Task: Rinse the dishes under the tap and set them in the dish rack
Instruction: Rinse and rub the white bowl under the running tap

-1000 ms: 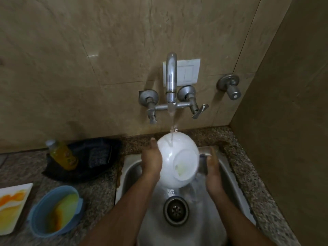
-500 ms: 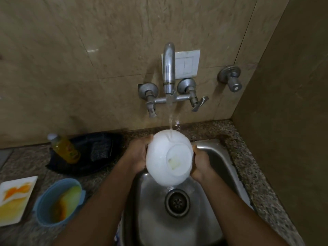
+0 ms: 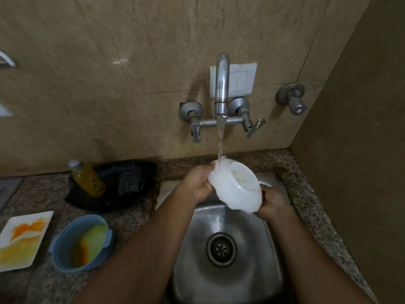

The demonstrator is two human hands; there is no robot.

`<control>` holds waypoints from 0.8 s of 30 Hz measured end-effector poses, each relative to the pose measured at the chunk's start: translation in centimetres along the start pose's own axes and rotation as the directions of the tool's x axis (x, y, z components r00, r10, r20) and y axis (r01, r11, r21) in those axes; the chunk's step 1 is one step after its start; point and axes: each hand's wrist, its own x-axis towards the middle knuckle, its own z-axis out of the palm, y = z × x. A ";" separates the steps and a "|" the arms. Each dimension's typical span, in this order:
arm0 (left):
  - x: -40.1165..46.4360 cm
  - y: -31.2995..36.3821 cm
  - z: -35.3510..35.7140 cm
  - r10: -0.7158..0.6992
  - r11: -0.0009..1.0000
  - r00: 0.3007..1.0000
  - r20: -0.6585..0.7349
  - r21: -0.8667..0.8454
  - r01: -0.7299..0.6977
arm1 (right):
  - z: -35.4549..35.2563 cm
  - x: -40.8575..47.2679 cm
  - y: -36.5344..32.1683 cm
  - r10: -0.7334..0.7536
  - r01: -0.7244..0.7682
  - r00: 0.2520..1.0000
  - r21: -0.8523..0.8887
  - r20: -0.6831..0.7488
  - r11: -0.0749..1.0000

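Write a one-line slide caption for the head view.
Both hands hold a white bowl bottom-up under the running tap.

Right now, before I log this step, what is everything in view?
white bowl: 1, white, upturned under the stream, held over the sink
tap: 1, steel, on the wall, running
sink: 1, steel, below the bowl
blue bowl: 1, blue, stained, counter left of the sink
square plate: 1, white, orange-smeared, far left
bottle: 1, yellow, lying on the dark tray
dark tray: 1, black, back of the counter
left hand: 1, gripping the bowl's left rim
right hand: 1, gripping its right rim
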 end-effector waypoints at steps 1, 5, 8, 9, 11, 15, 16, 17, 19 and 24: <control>-0.1 -0.1 0.3 0.002 1.000 1.000 0.005 0.004 -0.002 | -0.2 -0.2 -0.1 0.002 -0.002 1.000 0.011 -0.011 1.000; -0.3 0.2 0.6 0.000 1.000 1.000 0.026 0.003 0.000 | -0.1 -0.4 0.1 -0.017 0.020 0.999 0.073 -0.040 0.997; -0.3 1.0 -0.3 0.004 1.000 1.000 0.002 -0.027 -0.004 | 1.0 -0.1 0.3 -0.047 0.048 0.999 0.100 -0.009 0.994; -0.1 1.4 -0.8 0.010 0.999 1.000 -0.025 -0.032 -0.010 | 1.5 0.1 0.4 -0.048 0.048 0.999 0.116 -0.001 0.992; 0.1 1.8 -1.9 0.014 0.999 0.997 -0.072 -0.045 -0.017 | 2.6 0.4 0.4 -0.045 0.041 0.999 0.126 0.023 0.991; -0.4 2.5 -3.1 0.023 0.997 0.992 -0.121 -0.074 -0.033 | 3.9 1.3 0.1 -0.038 0.026 0.996 0.146 0.082 0.989; -0.4 2.5 -3.2 0.026 0.996 0.993 -0.113 -0.083 -0.036 | 4.0 1.3 0.0 -0.044 0.031 0.995 0.155 0.085 0.987; -0.4 2.5 -3.2 0.030 0.995 0.994 -0.103 -0.087 -0.039 | 4.0 1.4 -0.2 -0.050 0.035 0.995 0.160 0.091 0.987; -0.4 2.3 -2.9 0.029 0.997 0.996 -0.083 -0.071 -0.035 | 3.9 0.9 -0.5 -0.063 0.048 0.994 0.161 0.088 0.986; -0.5 1.8 -3.0 0.017 1.000 0.995 -0.098 -0.014 -0.018 | 3.5 0.2 -0.7 -0.135 0.116 0.985 0.170 0.106 0.979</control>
